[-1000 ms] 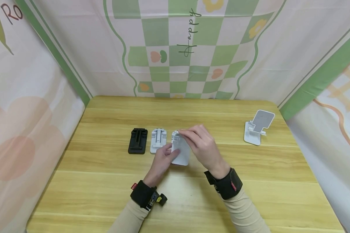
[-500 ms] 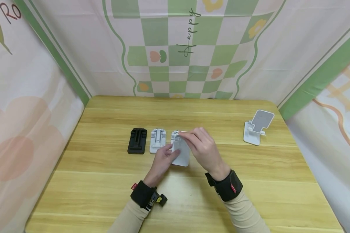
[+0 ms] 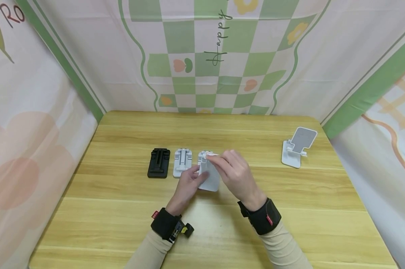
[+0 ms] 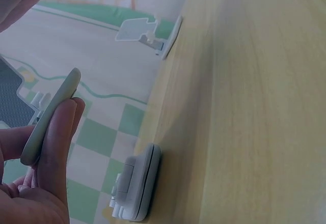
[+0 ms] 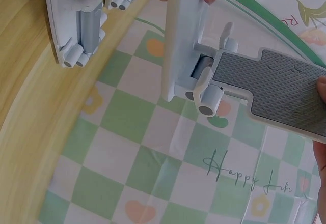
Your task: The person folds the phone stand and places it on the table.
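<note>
A white phone stand (image 3: 211,182) is held up over the table between my two hands. My left hand (image 3: 186,185) grips its flat base (image 5: 178,35) between thumb and fingers, also seen edge-on in the left wrist view. My right hand (image 3: 235,172) pinches the outer end of the grey-padded support plate (image 5: 277,89), which stands out from the base at a wide angle. White hooks (image 5: 209,94) show at the hinge in the right wrist view. Just behind the held stand lies a folded white phone stand (image 5: 74,23), partly hidden by it in the head view.
Left of my hands lie another folded white phone stand (image 3: 182,163) and a folded black one (image 3: 159,163). An unfolded white phone stand (image 3: 299,147) stands at the right back of the wooden table (image 3: 121,224). Printed cloth (image 3: 101,56) hangs around the table.
My right hand has shifted slightly toward me with the support plate, whose edge now shows more above the fingertips. My left hand and the other stands have barely moved.
</note>
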Demonstrator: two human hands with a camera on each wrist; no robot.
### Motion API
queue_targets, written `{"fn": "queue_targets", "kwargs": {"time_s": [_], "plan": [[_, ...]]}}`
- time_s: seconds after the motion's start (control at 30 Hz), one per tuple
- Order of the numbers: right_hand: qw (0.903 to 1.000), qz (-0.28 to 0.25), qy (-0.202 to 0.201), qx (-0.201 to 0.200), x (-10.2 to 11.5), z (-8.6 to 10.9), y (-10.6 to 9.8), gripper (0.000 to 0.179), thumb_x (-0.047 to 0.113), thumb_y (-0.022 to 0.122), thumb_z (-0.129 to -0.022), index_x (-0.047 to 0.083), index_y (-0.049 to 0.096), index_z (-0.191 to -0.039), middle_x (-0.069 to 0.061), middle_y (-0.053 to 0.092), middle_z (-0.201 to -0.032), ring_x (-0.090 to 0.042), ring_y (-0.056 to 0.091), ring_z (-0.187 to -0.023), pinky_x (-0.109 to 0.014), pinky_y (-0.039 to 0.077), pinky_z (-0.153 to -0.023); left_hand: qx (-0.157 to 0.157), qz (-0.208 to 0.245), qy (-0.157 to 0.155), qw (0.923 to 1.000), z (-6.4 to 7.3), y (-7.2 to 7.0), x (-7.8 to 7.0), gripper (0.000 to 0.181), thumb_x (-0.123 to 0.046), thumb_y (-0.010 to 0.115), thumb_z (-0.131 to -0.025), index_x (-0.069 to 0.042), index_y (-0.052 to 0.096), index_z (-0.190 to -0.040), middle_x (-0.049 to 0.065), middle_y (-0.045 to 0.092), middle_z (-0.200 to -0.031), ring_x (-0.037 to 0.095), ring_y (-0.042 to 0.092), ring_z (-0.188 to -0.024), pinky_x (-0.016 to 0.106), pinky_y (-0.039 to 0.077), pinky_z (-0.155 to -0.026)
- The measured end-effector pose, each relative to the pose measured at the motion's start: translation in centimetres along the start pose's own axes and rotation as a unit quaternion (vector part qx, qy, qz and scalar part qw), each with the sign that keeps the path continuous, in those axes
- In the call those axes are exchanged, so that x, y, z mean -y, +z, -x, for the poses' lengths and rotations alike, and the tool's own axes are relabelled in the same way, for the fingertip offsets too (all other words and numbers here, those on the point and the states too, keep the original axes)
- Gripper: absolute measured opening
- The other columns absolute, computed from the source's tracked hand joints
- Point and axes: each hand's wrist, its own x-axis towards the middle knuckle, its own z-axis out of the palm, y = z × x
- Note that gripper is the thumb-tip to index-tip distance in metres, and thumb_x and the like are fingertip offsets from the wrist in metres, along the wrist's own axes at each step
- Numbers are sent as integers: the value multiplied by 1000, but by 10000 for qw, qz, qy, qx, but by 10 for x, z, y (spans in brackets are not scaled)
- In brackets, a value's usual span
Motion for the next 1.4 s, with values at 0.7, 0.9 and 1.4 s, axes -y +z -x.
{"fn": "queue_targets", "kwargs": {"time_s": [0.7, 0.9, 1.4], "plan": [[9965, 125, -740, 356, 5, 9, 8, 23, -7, 57, -83, 3, 71, -99, -1, 59, -77, -13, 51, -67, -24, 46, -55, -530, -53, -213, 9984, -12, -2, 20, 43, -29, 58, -93, -4, 56, -128, 14, 72, -100, 16, 64, -99, 36, 50, -91], [9945, 242, -898, 484, 8, 10, 9, 23, -6, 56, -84, 3, 71, -99, -1, 61, -78, -12, 51, -67, -22, 46, -54, -670, -93, -357, 9971, -13, -2, 14, 42, -22, 55, -95, -1, 52, -132, 15, 70, -105, 17, 62, -101, 39, 48, -95], [9906, 324, -1074, 779, 10, 18, 13, 22, -1, 54, -87, 5, 71, -99, 1, 62, -79, -12, 54, -72, -22, 51, -62, -632, 225, -315, 9972, -16, -3, 16, 39, -3, 45, -93, 1, 52, -131, 16, 69, -108, 16, 64, -97, 31, 52, -86]]}}
